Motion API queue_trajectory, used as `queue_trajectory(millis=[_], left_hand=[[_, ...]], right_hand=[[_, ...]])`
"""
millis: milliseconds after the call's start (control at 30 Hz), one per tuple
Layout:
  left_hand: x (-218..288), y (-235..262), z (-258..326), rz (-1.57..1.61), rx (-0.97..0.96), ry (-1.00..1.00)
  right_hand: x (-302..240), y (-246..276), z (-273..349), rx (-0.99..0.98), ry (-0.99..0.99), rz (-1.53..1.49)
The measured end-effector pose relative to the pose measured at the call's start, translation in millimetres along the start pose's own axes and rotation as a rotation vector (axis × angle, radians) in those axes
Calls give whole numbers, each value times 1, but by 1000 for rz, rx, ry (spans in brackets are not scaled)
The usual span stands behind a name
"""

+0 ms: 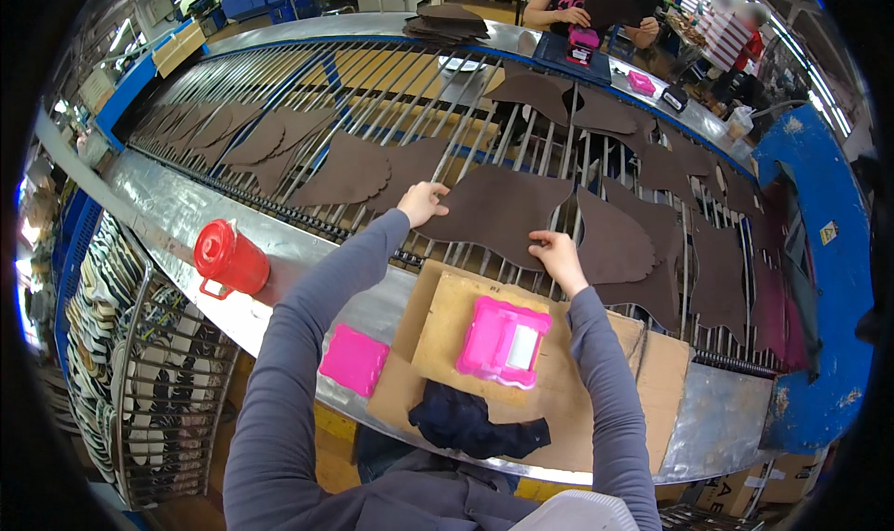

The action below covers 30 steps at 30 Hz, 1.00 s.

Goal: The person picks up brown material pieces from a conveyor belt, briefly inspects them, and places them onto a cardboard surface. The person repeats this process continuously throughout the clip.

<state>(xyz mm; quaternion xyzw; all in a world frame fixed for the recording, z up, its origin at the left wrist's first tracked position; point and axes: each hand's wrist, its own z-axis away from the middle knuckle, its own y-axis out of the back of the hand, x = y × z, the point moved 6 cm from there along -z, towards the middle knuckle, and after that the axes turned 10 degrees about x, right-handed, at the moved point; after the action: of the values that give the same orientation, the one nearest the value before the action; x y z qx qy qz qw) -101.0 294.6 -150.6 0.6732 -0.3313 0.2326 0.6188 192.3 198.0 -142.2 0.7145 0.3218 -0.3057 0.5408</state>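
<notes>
A wide dark brown cut piece (503, 213), flat and thin like leather or fabric, lies over the metal rods of the conveyor. Its left edge is pinched by my left hand (424, 203). At its near right edge, my right hand (557, 255) grips it between thumb and fingers. More brown pieces with scalloped edges (346, 170) lie overlapped left of my left hand. Beside my right hand is another scalloped brown piece (615, 238). Below my hands, a pink frame-like block with a white pad (505, 342) rests on a tan board (447, 331).
A red lidded container (230, 259) stands on the metal ledge at left, near a pink plate (354, 360). Dark cloth (475, 424) lies on cardboard (568, 433) before me. A rack of shoe parts (154, 373) stands lower left. A co-worker (568, 10) holds a brown piece across the conveyor.
</notes>
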Motion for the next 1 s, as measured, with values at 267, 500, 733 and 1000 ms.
queue_trajectory(millis=[267,500,733,1000], left_hand=[[-42,-7,8,76,5,69],[-116,57,29,789,560,873],[-152,79,24,1244,553,1115],[-52,132,23,768,917,323]], right_hand=[[-16,4,24,11,150,277],[-40,91,70,124,78,41],[-18,149,128,240,-118,71],[-61,177,159,264,-33,92]])
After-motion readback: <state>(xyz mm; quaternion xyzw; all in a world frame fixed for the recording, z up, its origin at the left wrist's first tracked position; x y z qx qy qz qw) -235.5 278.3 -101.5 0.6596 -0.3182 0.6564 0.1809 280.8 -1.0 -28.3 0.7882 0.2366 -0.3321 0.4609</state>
